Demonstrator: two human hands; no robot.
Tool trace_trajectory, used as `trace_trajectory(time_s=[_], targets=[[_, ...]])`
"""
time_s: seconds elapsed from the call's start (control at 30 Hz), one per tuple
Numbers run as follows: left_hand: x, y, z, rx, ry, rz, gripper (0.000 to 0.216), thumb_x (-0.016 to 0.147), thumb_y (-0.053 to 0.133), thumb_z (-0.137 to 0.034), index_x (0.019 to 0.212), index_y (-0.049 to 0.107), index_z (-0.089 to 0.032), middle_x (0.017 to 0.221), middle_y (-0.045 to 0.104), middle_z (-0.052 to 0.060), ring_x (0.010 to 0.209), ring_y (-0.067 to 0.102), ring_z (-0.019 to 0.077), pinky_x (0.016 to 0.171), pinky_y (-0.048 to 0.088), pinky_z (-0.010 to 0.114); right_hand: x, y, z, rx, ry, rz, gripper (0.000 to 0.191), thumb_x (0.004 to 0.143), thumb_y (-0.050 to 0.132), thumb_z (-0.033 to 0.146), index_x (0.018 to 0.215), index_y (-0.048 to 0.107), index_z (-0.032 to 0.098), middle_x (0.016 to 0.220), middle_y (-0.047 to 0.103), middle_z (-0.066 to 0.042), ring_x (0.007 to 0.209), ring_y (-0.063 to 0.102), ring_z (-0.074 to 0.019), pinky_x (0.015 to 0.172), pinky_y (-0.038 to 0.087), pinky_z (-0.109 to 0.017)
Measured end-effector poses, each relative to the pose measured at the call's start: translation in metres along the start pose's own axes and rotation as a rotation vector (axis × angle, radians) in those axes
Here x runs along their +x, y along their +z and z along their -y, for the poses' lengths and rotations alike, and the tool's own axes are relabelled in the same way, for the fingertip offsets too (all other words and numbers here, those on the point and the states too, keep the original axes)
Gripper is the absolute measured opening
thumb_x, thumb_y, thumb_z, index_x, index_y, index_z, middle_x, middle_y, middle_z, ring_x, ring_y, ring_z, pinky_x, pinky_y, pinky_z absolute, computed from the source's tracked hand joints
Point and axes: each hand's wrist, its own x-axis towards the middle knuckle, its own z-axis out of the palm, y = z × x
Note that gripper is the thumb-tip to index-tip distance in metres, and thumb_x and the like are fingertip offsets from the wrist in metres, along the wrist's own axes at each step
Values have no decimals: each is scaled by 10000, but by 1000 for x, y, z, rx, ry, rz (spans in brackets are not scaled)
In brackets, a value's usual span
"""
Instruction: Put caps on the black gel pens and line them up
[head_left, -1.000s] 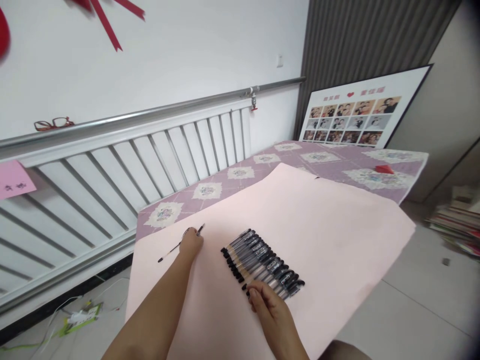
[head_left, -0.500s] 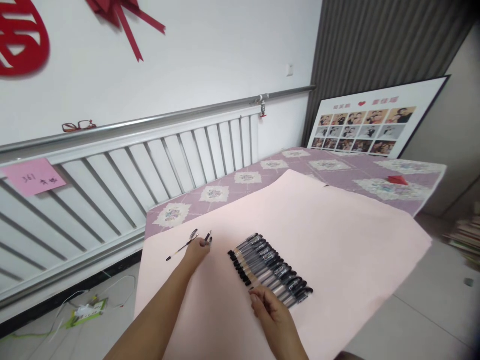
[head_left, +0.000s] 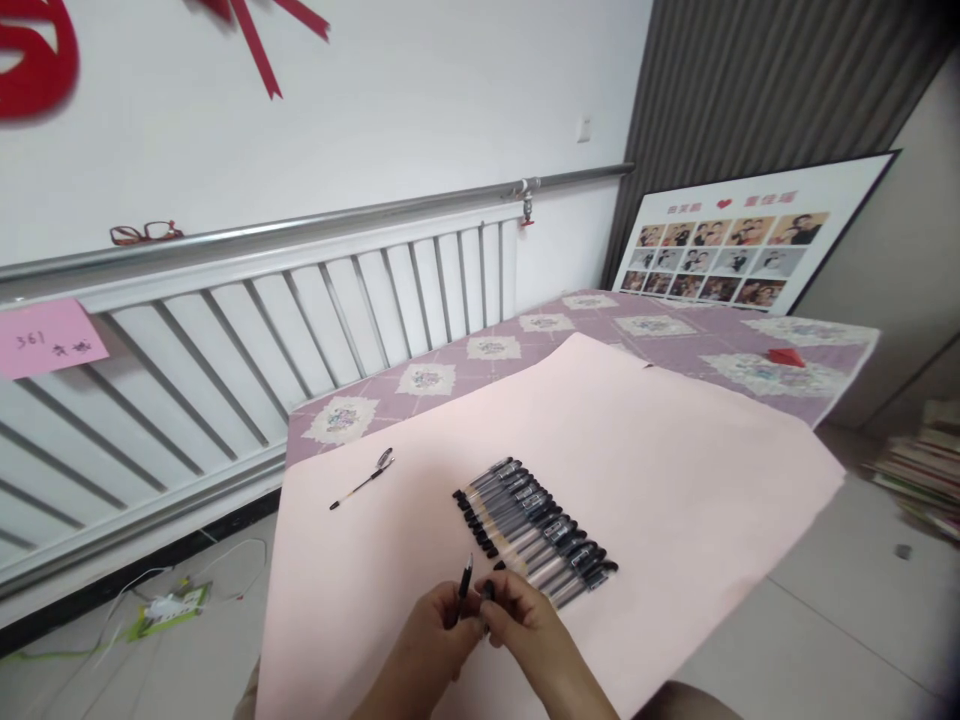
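A row of several black-capped clear pens (head_left: 534, 526) lies on a large pale pink sheet (head_left: 675, 470). My left hand (head_left: 431, 635) is closed on a thin black pen part (head_left: 464, 580), held upright near the sheet's front. My right hand (head_left: 525, 625) meets it, fingers pinched on a small dark piece (head_left: 487, 592) next to the row's near end. A bare pen refill (head_left: 352, 490) and a small clear piece (head_left: 385, 458) lie apart at the sheet's left.
The pink sheet covers a purple patterned tablecloth (head_left: 660, 330). A white slatted radiator cover (head_left: 225, 330) runs along the wall, red glasses (head_left: 145, 233) on its rail. A framed photo board (head_left: 742, 240) leans at the back; books (head_left: 922, 470) are stacked on the floor at right.
My left hand lifted a black pen part from beside the refill and drew it back to my right hand near the row. The refill stayed on the sheet.
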Motion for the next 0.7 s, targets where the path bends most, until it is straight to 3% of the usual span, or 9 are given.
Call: trace_trajectory(time_s=[0.13, 0.23, 0.4, 0.7], targets=[[-3, -3, 0, -35, 25, 14, 485, 729, 482, -563, 972, 518, -144, 762, 570, -9, 364, 341, 11, 376, 205, 191, -2, -9, 11, 168, -4, -116, 258, 685, 666, 415, 797, 585, 197, 668, 577, 20, 555, 524, -111, 505, 422, -223], [-4, -5, 3, -1, 36, 39, 553, 753, 397, -621, 948, 548, -127, 747, 580, 10, 362, 350, 15, 377, 188, 196, -1, -17, 14, 365, -2, -200, 270, 705, 661, 407, 869, 561, 218, 756, 598, 8, 598, 558, -118, 545, 459, -236], [-5, -4, 6, 75, 53, 35, 426, 776, 447, -506, 888, 585, -119, 671, 584, 2, 381, 362, 29, 399, 220, 188, 0, -21, 11, 492, -16, -226, 293, 709, 680, 359, 952, 555, 255, 809, 622, 20, 664, 583, -114, 617, 484, -237], [-11, 1, -3, 220, 52, -20, 262, 765, 464, -319, 866, 621, -135, 643, 570, -14, 437, 415, 57, 459, 319, 197, -3, -20, 16, 408, -93, -253, 294, 705, 678, 378, 948, 566, 258, 797, 616, 13, 679, 567, -125, 617, 483, -250]])
